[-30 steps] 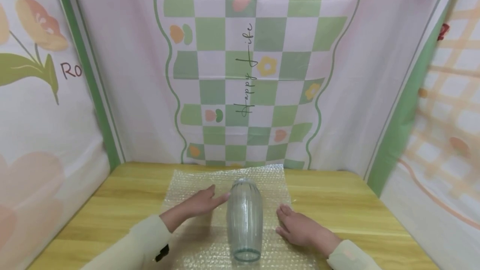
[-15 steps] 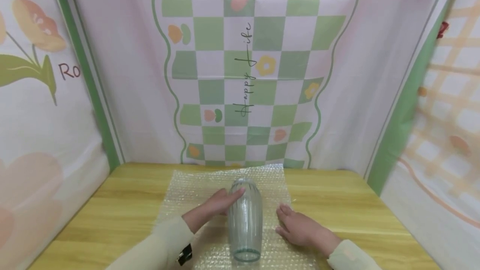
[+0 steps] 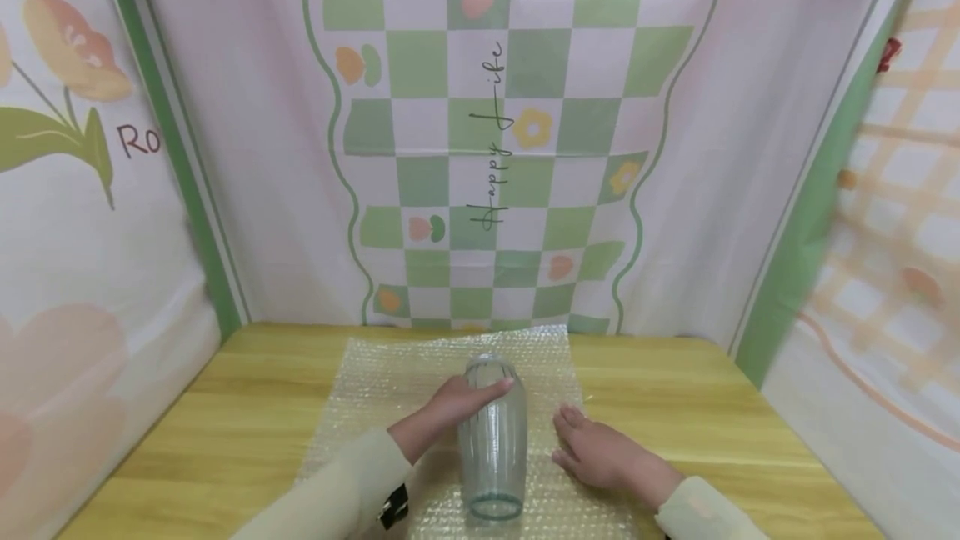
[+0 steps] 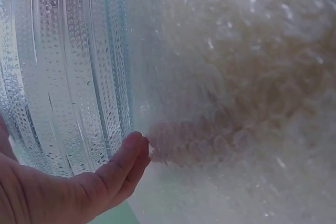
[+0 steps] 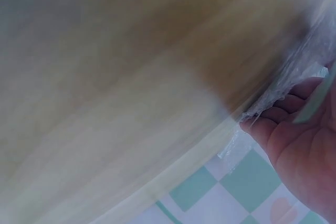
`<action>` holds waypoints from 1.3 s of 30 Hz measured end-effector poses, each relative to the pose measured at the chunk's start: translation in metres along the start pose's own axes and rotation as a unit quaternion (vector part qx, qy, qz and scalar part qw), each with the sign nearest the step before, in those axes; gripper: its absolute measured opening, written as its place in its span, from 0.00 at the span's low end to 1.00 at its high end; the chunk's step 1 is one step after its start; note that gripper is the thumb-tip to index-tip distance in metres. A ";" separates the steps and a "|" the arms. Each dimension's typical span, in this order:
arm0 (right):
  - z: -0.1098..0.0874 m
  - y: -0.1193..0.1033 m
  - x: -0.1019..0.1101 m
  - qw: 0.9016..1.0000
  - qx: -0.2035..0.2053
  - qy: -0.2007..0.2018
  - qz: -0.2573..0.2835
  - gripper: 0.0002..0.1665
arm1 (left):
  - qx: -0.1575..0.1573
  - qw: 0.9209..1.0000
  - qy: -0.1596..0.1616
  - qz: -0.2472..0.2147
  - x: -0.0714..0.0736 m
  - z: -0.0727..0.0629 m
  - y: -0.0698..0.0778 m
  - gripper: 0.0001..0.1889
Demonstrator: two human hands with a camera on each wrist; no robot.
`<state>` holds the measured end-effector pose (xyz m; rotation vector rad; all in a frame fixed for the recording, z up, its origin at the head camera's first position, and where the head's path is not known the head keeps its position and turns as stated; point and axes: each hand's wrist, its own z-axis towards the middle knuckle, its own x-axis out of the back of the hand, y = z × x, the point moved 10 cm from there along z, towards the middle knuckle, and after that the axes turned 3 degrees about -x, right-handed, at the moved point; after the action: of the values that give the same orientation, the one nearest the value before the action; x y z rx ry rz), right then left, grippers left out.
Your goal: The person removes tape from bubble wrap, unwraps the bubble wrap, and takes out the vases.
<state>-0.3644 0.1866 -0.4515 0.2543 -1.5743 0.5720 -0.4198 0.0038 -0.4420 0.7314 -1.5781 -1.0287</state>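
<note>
A clear ribbed glass vase lies on its side on a sheet of bubble wrap, its round base towards me. My left hand grips the vase near its far end, thumb across the top. In the left wrist view, fingertips press against the ribbed side of the vase, beside the wrap. My right hand rests at the wrap's right edge, apart from the vase. In the right wrist view, its fingers lie along the rim of the wrap, partly hidden by it.
Beneath the wrap is a wood-grain table. A hanging cloth with green checks closes off the back, and more printed cloths stand at both sides. A dark clasp hangs from the left sleeve.
My left hand has moved right from beside the vase, bringing its thumb over the top and taking hold. The vase has shifted very slightly right. My right hand has stayed in place.
</note>
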 end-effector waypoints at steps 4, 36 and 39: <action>0.001 0.001 0.001 1.000 -0.002 -0.001 -0.001 0.38 | 0.012 1.000 0.007 0.002 0.000 0.000 0.002 0.53; -0.002 -0.001 -0.002 1.000 -0.001 -0.006 0.003 0.38 | 0.013 0.998 0.063 0.019 0.016 -0.003 -0.002 0.49; -0.003 -0.002 -0.001 1.000 0.005 -0.004 0.003 0.38 | 0.006 0.997 0.074 0.022 0.027 -0.004 -0.002 0.49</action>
<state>-0.3612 0.1862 -0.4520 0.2599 -1.5812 0.5838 -0.4226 -0.0208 -0.4317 0.7599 -1.4672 -0.9135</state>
